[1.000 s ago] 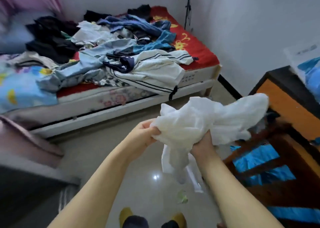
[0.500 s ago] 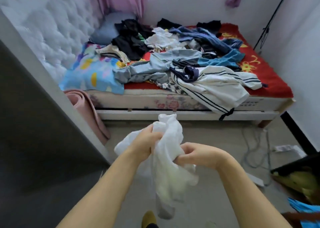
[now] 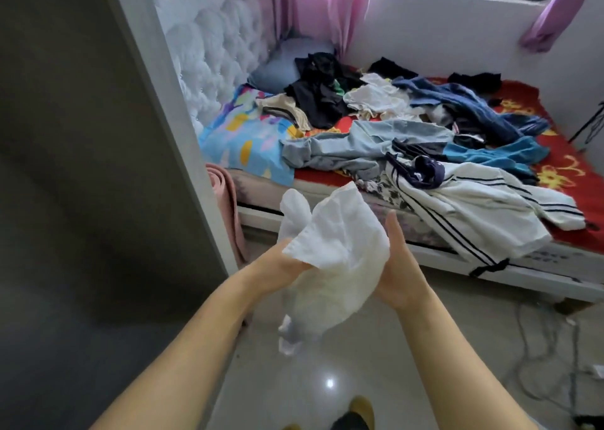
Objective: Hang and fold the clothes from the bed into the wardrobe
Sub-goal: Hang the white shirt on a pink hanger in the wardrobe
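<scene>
Between bed and wardrobe: one white garment (image 3: 340, 250) in hand, most of the pile not yet handled.

My left hand (image 3: 284, 266) holds the bunched cloth from below, fingers hidden under it; my right hand (image 3: 397, 263) presses its side with straight fingers. Judged early stage: many clothes (image 3: 408, 142) lie heaped on the bed (image 3: 490, 266). Wardrobe panel (image 3: 98, 168) stands close at left; cables (image 3: 539, 348) trail across the floor at right, a trip risk.

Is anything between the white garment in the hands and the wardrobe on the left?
Nothing visible. The white garment sits bunched between the left hand and right hand, right beside the grey wardrobe panel. Only bare floor lies below; the wardrobe's inside is out of view.
</scene>
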`<state>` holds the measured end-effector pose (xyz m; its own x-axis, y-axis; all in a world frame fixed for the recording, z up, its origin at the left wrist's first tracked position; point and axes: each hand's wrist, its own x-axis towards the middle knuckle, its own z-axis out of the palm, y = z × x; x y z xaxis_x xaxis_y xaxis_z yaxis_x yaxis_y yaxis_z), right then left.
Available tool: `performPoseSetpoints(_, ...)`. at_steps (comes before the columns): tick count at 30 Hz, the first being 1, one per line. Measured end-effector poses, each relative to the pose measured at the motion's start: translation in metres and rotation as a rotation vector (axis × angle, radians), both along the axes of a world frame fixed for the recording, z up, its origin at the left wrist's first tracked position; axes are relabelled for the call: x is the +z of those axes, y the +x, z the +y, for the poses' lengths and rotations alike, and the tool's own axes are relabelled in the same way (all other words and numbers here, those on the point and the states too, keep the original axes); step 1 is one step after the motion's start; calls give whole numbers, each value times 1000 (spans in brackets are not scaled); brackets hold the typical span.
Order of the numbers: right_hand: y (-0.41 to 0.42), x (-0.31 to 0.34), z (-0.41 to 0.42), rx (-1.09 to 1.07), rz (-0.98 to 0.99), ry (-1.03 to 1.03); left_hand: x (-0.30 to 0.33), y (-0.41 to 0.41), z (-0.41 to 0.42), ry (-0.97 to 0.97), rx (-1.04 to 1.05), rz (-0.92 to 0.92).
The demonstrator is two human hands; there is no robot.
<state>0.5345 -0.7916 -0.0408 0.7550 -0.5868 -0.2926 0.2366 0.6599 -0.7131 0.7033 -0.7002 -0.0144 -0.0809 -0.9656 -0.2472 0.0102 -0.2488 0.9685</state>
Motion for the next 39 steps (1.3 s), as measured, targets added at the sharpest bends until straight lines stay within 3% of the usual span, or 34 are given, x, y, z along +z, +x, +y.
performPoseSetpoints(4, 40, 8, -14, -5, 177, -288, 8, 20, 2, -3, 94, -217)
performPoseSetpoints(8, 66, 19, -30, -67, 153, -329, 12, 33, -4, -31, 247, -169)
performPoseSetpoints(10, 78, 27, -44, -56, 133, -348, 14, 39, -10, -64, 338, -310)
performPoseSetpoints(14, 102, 39, -63, 33, 108, -424, 21, 49, -20, 45, 439, -769)
performPoseSetpoints(17, 120, 44, -69, 127, 94, -502, 31, 56, -24, -7, 644, -886)
performPoseSetpoints(20, 129, 42, -83, 183, 135, -691, 44, 70, -22, -161, 992, -829)
performPoseSetpoints(22, 129, 38, -91, 316, 167, -998, 59, 76, -16, -209, 1141, -593)
performPoseSetpoints(24, 126, 29, -98, 469, 209, -1376, 76, 78, -12, -240, 1161, -352)
performPoseSetpoints(26, 127, 19, -107, 390, 220, -1643, 91, 79, -9, -272, 1138, -249)
performPoseSetpoints(29, 136, 19, -113, 123, 151, -1599, 111, 78, -7, -205, 1098, -166)
performPoseSetpoints(31, 150, 28, -106, 269, 201, -1545, 121, 78, -7, -137, 1073, -134)
performPoseSetpoints(33, 168, 28, -95, 575, 243, -1582, 126, 76, -11, -86, 1037, -171)
performPoseSetpoints(35, 185, 21, -81, 733, 162, -1611, 130, 73, -12, -52, 1003, -233)
performPoseSetpoints(39, 208, 20, -74, 578, 126, -1753, 133, 76, 9, -70, 1046, -230)
